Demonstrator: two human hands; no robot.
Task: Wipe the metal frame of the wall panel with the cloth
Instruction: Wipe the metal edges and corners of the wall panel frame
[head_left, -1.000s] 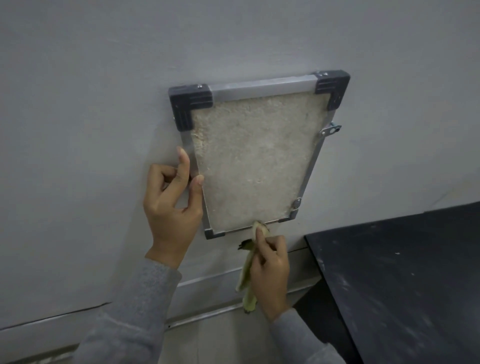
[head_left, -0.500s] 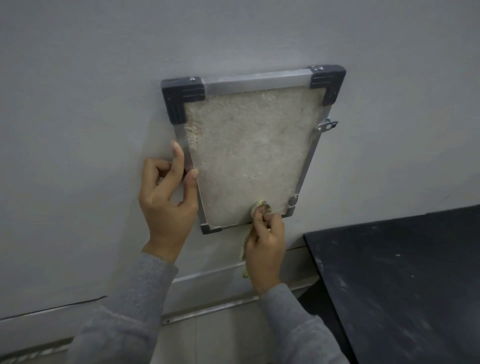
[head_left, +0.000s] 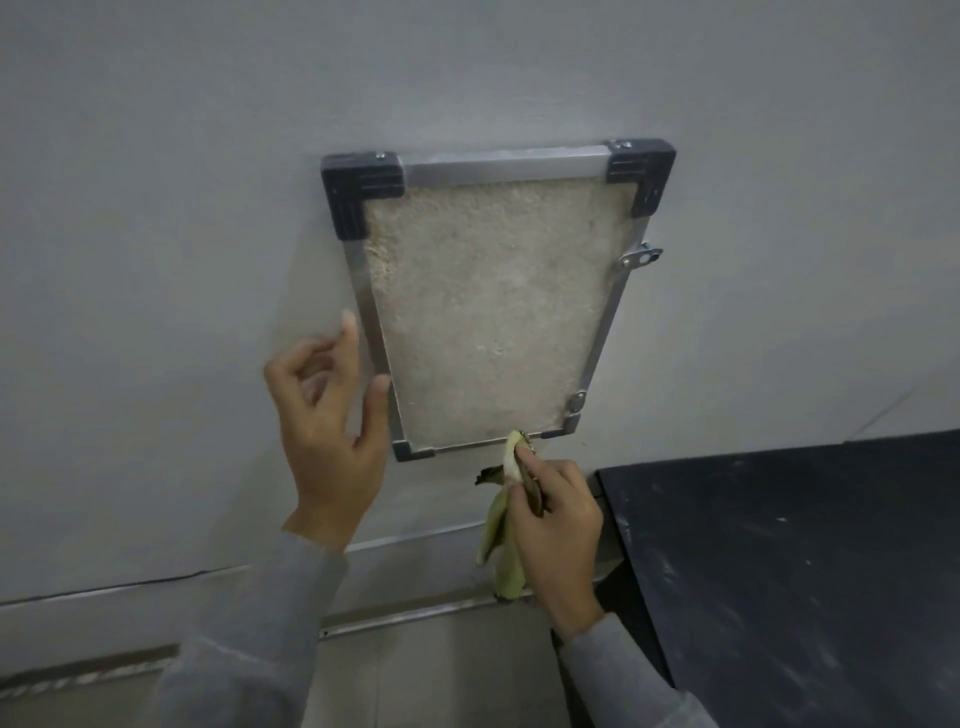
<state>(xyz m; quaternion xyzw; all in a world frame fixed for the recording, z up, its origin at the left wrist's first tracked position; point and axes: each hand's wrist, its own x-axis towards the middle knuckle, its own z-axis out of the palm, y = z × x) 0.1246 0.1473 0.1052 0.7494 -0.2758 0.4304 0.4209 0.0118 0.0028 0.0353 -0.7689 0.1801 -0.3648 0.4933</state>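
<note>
wall panel (head_left: 488, 312), metal frame (head_left: 501, 166), black corner caps | cloth (head_left: 501, 525): yellow-green, tip at frame's bottom edge, hanging below | right hand (head_left: 558, 525): clamped on cloth | left hand (head_left: 327, 426): fingers apart, beside frame's left rail | dark tabletop (head_left: 800, 566): right of panel, lower

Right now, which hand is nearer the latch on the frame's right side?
Right. The right hand is below the latch, by the bottom rail; the left hand is across the panel.

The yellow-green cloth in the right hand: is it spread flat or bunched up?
Bunched: the yellow-green cloth hangs crumpled from the right hand, one tip at the metal frame.
</note>
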